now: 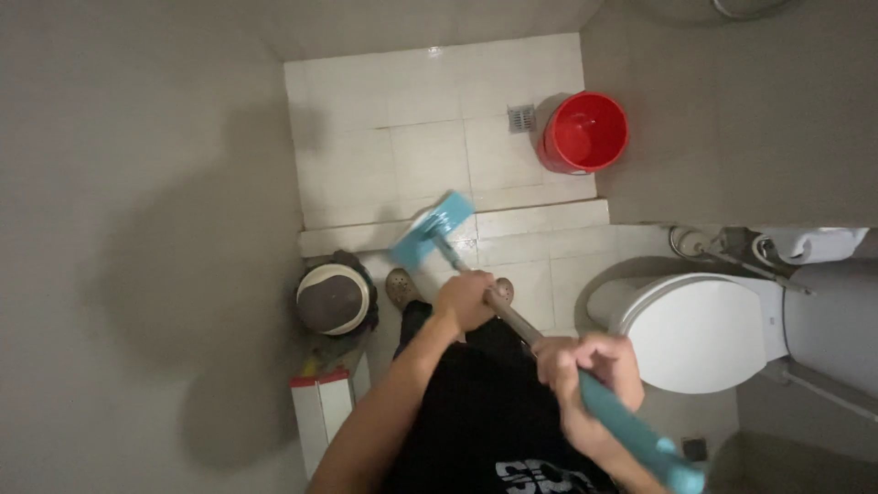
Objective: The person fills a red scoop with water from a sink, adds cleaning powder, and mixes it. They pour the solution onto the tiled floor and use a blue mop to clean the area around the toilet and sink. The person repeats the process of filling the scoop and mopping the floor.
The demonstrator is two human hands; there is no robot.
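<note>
Small bathroom with a white tile floor (430, 137), toilet (700, 329) on the right, red bucket (585, 131) by the drain. Both hands are wrapped around a long-handled floor brush (433, 229): left hand (465, 300) on the metal shaft, right hand (590, 370) on the teal grip. Its head sits on the step edge near the feet.

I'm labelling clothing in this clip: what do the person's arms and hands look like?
Both forearms are bare, with no sleeves in view. The left hand and the right hand wear no gloves, and no rings, watch or bands can be made out. Below them shows black clothing with a pale print.
</note>
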